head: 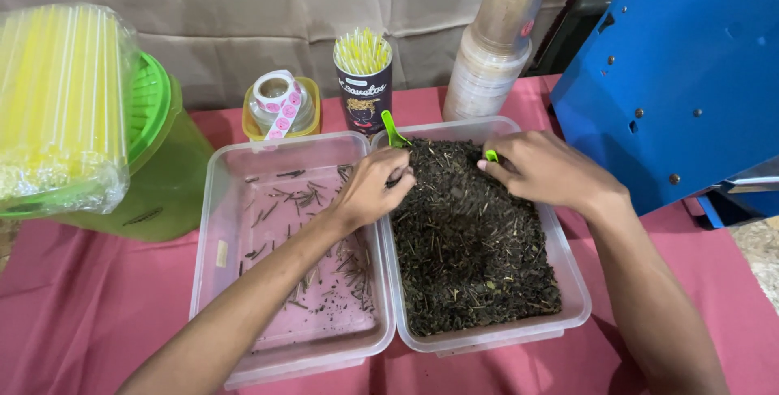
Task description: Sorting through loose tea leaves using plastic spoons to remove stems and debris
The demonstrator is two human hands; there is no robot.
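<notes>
From the head view, the left hand [375, 186] has its grip narrowed to a pinch, fingertips together on the dark dried leaves [471, 241] at the near edge of the right tub [573, 281]. The right hand [545, 169] is curled loosely over the same heap, its grip closed around a small green piece [492, 155], possibly a scoop handle, though most of it is hidden.

Two clear plastic tubs sit side by side, touching, on the pink-clothed desk [81, 314]. The right one is nearly full of crumbly, shredded leaf and short stems. The left tub [213, 224] holds only scattered thin twigs [312, 196] on its smooth floor.

A green plastic spoon [393, 129] stands in the right tub's far corner. Behind are one dark cylindrical cup of yellow straws [363, 82], one roll of pink round stickers [277, 99], two stacks of clear lids or cups [495, 34], one wrapped bundle of yellow straws [58, 107] and one green lidded jug [158, 159].
</notes>
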